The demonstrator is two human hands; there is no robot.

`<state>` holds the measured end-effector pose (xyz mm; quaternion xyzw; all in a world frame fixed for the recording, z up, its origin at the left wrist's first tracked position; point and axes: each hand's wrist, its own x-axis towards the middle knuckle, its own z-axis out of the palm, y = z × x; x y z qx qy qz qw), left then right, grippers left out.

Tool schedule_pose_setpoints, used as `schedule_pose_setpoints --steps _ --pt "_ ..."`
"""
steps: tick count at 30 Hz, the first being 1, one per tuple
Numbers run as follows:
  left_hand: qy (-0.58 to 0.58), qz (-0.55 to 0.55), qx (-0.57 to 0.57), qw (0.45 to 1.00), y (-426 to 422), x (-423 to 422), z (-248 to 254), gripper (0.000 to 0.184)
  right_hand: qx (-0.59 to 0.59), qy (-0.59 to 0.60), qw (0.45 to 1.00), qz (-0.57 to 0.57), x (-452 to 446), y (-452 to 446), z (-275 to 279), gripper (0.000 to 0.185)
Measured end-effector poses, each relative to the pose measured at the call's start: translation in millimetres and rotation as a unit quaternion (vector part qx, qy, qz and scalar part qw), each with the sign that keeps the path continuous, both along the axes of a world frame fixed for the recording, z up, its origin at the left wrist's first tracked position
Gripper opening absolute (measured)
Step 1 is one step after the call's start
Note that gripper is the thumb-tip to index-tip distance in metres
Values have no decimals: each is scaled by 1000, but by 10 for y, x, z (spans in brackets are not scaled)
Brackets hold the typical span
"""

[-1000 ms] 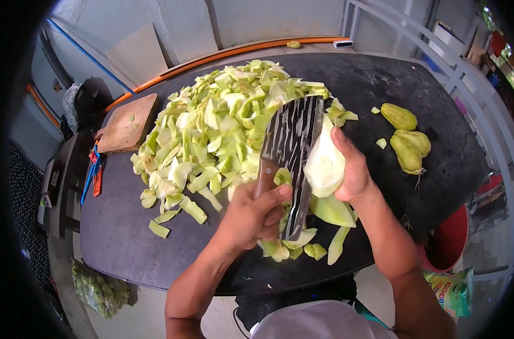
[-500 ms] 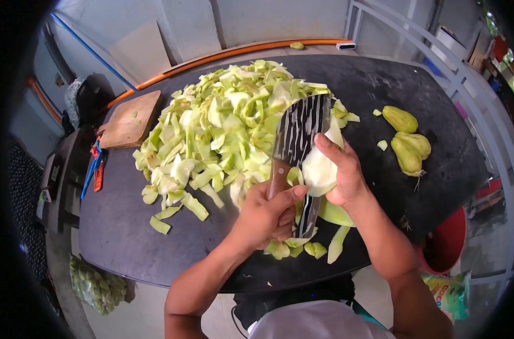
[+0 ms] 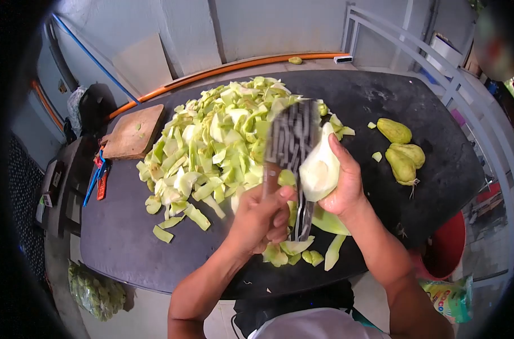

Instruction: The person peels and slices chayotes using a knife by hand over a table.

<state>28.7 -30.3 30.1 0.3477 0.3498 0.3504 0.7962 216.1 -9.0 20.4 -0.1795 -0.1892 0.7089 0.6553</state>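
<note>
My left hand point(image 3: 261, 217) is closed round the wooden handle of a broad cleaver point(image 3: 293, 135), whose dark, striped blade points up and is slightly blurred. My right hand point(image 3: 347, 183) grips a peeled, pale chayote point(image 3: 320, 172) just right of the blade. A flat cut face of the chayote shows. Whether blade and chayote touch, I cannot tell. Behind and left of the cleaver lies a big heap of light green pieces point(image 3: 211, 138). More pieces point(image 3: 293, 248) lie below my hands, near the table's front edge.
Several unpeeled chayotes point(image 3: 393, 130) rest on the dark table point(image 3: 132, 243) at the right. A wooden board point(image 3: 133, 133) and blue-and-red tools point(image 3: 101, 181) are at the left edge. A red bucket point(image 3: 446, 248) stands below the right edge, beside a metal railing point(image 3: 460, 85).
The cleaver has shifted slightly left, away from the chayote. My right hand has turned the chayote, and its cut face shows more. The whole view has tilted a little upward.
</note>
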Motion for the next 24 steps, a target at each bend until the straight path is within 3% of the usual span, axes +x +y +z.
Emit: schedule_pose_setpoints --steps 2,4,6,8,9,10,12,14,15,19,24 --pt "-29 85 37 995 55 -58 31 27 18 -11 1000 23 68 26 -18 47" --pt "17 171 119 978 133 -135 73 27 63 11 995 76 232 81 -158 51" --pt "89 171 202 960 112 -126 89 15 7 38 999 5 212 101 -104 59" --pt "199 168 338 904 20 -21 -59 10 -63 86 990 -88 95 92 6 61" --pt "299 141 505 797 14 -47 -178 21 -8 -6 991 -133 108 109 -146 68" --pt "340 99 518 779 -121 4 -128 37 19 19 993 -115 146 53 -197 73" --pt "395 30 585 708 -240 92 -172 51 107 77 984 -122 192 75 -345 75" --pt "398 17 632 664 -303 159 -227 56 195 65 968 -146 217 133 -434 71" --pt "401 11 655 641 -319 181 -244 59 161 47 972 -167 208 78 -328 73" --pt "413 2 691 593 -328 216 -310 62 177 36 967 -178 246 64 -318 69" --pt "419 8 703 575 -322 228 -294 62 179 33 965 -190 247 59 -325 63"
